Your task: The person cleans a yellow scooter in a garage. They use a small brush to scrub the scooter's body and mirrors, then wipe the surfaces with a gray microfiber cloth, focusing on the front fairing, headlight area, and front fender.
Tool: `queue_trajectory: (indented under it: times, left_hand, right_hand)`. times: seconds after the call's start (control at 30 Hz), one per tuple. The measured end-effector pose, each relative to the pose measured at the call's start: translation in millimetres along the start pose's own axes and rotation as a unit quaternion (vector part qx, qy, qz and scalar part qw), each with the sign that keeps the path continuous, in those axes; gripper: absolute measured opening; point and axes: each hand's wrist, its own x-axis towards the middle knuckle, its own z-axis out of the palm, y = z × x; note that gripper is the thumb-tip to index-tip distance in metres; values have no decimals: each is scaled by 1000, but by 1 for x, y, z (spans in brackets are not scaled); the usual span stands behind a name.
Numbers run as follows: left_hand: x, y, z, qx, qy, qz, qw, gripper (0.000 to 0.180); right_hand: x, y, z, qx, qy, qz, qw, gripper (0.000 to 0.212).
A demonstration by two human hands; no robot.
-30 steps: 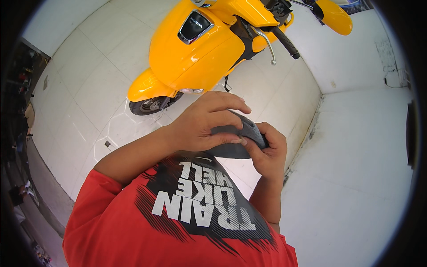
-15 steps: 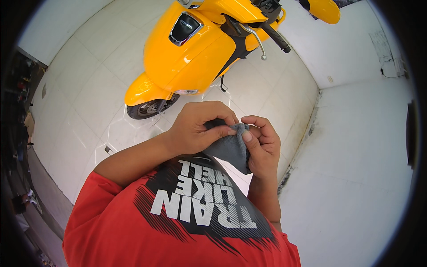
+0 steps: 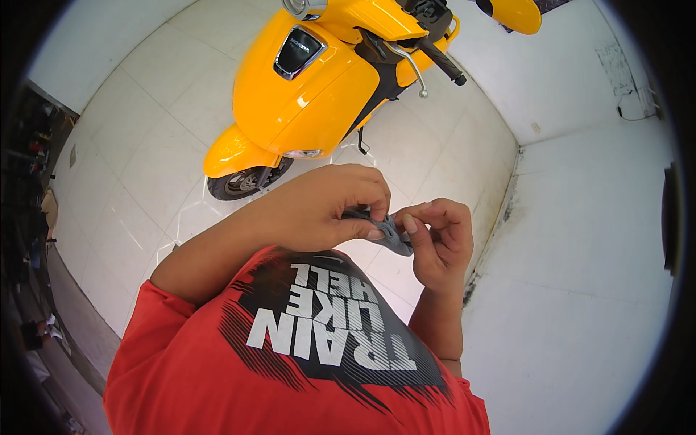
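Observation:
A small dark grey cloth [image 3: 395,241], bunched and folded, is stretched between my two hands in front of my chest. My left hand [image 3: 337,206] is closed, thumb and fingers pinching the cloth's left part and hiding much of it. On the other side, my right hand [image 3: 444,239] pinches the cloth's right end between thumb and forefinger, with the other fingers curled. Beyond my hands stands a yellow scooter [image 3: 290,116]; neither hand touches it.
The scooter's front wheel [image 3: 243,181] rests on the pale tiled floor [image 3: 145,152]. Its brake lever [image 3: 406,61] and handlebar grip [image 3: 444,61] stick out to the right. A white wall [image 3: 580,239] rises at the right. Dark clutter [image 3: 36,138] lines the far left.
The cloth hung down as a wider flap before; now it is gathered up into a narrow bunch. My right hand has shifted slightly right.

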Motion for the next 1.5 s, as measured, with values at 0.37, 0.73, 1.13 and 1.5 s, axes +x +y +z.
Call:
queue_trajectory:
  times: [0.37,0.73,1.13,1.5]
  left_hand:
    - [-16,7,9,-78,37,-52,995,16]
    - [-18,-1,19,-71,79,-25,994,16]
    - [-86,1,-47,-139,154,88,974,9]
    - [7,25,-23,-33,85,82,992,16]
  right_hand:
    - [-12,7,-1,292,-27,188,937,17]
    - [-14,5,0,172,-38,198,964,19]
    - [-11,22,-96,-30,544,91,834,21]
    - [33,-39,-27,-108,0,-117,987,39]
